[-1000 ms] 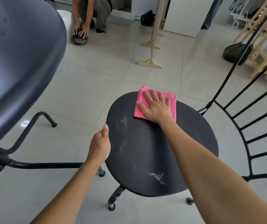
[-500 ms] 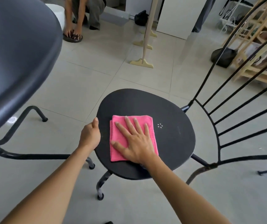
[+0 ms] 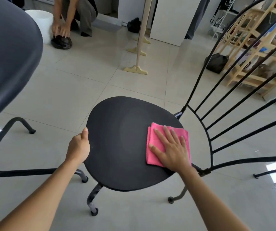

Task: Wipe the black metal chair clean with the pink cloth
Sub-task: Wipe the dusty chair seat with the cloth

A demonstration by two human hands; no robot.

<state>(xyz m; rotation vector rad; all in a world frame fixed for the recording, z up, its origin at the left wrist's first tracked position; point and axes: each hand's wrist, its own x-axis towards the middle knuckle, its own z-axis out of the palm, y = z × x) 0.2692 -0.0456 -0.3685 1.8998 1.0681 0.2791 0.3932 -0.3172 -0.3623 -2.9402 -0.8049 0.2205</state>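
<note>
The black metal chair [image 3: 120,140] stands in front of me, its round seat facing up and its wire backrest [image 3: 234,100] fanning out to the right. A folded pink cloth [image 3: 155,139] lies on the right side of the seat, near the backrest. My right hand [image 3: 172,150] lies flat on the cloth with fingers spread, covering most of it. My left hand [image 3: 78,147] is curled around the seat's left rim, thumb on top.
A second dark chair [image 3: 8,52] leans in at the left, its legs on the tiled floor. A crouching person [image 3: 73,15] handles a black object beside a white bucket [image 3: 42,20] at the back. Wooden stands [image 3: 137,67], a wooden rack [image 3: 250,47] and a black bag [image 3: 217,62] stand behind.
My right hand has slid the pink cloth from the far edge to the front left of the seat, then across to the right side. The dusty smears no longer show. My left hand stays on the rim.
</note>
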